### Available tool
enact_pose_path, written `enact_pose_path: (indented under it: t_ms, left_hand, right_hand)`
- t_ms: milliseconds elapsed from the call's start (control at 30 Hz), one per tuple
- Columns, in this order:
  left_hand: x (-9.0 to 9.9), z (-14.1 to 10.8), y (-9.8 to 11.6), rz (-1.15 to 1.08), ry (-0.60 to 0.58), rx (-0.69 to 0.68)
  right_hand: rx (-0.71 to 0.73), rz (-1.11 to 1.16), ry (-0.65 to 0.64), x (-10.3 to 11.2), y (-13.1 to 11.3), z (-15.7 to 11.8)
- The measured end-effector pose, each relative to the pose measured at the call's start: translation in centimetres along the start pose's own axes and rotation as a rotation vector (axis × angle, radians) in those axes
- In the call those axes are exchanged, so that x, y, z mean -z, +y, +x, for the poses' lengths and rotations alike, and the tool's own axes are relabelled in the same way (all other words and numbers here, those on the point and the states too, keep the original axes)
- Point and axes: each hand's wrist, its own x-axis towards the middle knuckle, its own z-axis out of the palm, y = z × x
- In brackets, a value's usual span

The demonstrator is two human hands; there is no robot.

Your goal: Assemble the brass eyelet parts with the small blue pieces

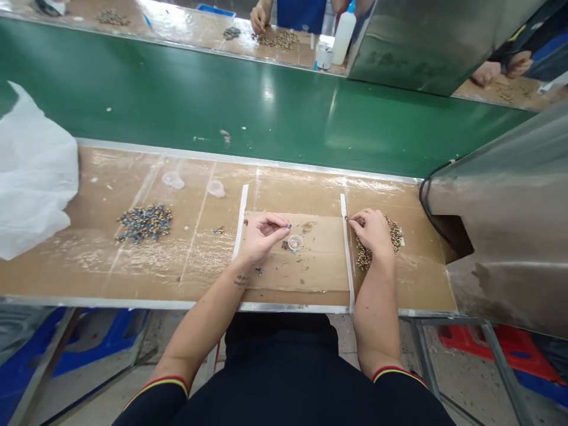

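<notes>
My left hand (262, 235) pinches a tiny blue-tipped piece (288, 225) between thumb and fingertips, above the cardboard sheet (323, 272). Just below those fingertips sits a small clear cup (295, 242). On the right, my right hand (371, 229) is closed in a pinch on a small brass-coloured piece (347, 219), beside a white tape strip. Under and behind that hand lies a pile of small brass-coloured pieces (364, 255), partly hidden by it. A pile of blue-and-brass pieces (145, 223) rests far to the left, with a few more (217, 231) nearer the sheet.
Two translucent lids or cups (173, 180) lie near the bench's back edge. A white sheet or bag (35, 171) covers the left end. Beyond the bench runs a green belt (177, 100). Metal housing (510, 231) bounds the right. Across, a co-worker's hand (260, 19) touches small pieces.
</notes>
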Motion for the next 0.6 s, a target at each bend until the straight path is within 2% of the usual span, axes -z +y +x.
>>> enact_pose_path:
  t_ms: [133, 300, 600]
  left_hand:
    - [0.11, -0.06, 0.04, 0.001, -0.01, -0.011]
    - [0.25, -0.17, 0.08, -0.003, -0.015, -0.017]
    - [0.27, -0.24, 0.1, 0.011, -0.04, -0.02]
  right_hand:
    - [0.023, 0.013, 0.054, -0.48, 0.31, 0.15]
    - [0.03, 0.019, -0.025, -0.56, 0.41, 0.39]
    - [0.053, 0.115, -0.054, -0.38, -0.18, 0.6]
